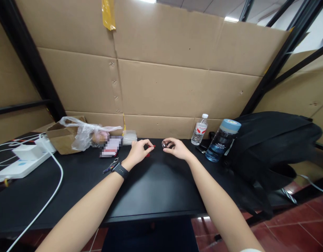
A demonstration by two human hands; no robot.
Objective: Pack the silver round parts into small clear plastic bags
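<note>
My left hand (138, 151), with a dark watch on its wrist, is closed in a pinch on a thin red cord (148, 155). Part of the cord shows beyond the fingertips and below them. A short gap to the right, my right hand (177, 149) is curled round a small, dark, shiny round object (164, 144), held between thumb and fingers; its exact kind is too small to make out. Both hands are above the black table (151, 190) and apart from each other.
On the left are a white power strip (22, 164) with cables, a cardboard box (63, 138), a plastic bag (85, 134), a blurred-out phone-like item (111, 146), a clear container (129, 136) and keys (111, 166). A water bottle (199, 131), blue bottle (221, 141) and black backpack (272, 147) stand right.
</note>
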